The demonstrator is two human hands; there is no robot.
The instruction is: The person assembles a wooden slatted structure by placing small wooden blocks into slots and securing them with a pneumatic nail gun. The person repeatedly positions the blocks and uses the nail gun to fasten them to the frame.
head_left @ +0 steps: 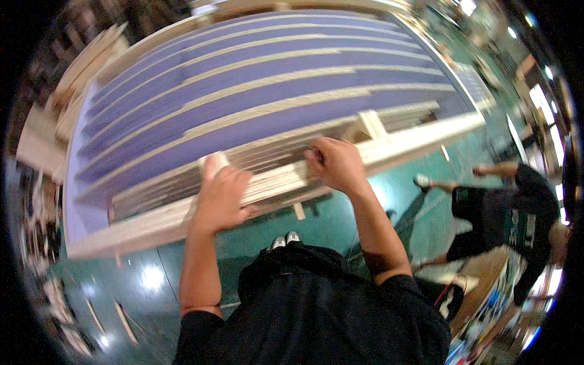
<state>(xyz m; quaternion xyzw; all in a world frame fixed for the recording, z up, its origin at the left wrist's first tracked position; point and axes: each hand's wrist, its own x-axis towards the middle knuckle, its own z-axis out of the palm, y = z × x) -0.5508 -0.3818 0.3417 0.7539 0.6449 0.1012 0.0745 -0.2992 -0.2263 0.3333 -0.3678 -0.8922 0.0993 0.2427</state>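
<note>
A long pale wooden beam (277, 180) runs along the near side of a large frame, slightly blurred. My left hand (222, 193) grips this beam left of centre, its thumb on the near side. Beside its fingertips a small pale wood block (214, 160) sticks up. Farther right, my right hand (338, 163) rests at the beam with curled fingers; what lies inside them is hidden. Just past it a short pale crosspiece (372, 125) stands against the beam. Behind the beam, several long pale slats (280, 114) lie across a purple-blue panel (243, 125).
At the right a person in dark clothes (502, 210) stands near a wooden bench (486, 274) holding mixed items. Wooden boards (45, 143) lean at the far left. Loose wood strips (126, 322) lie on the green floor (161, 304), and my shoes (286, 240) show below the frame.
</note>
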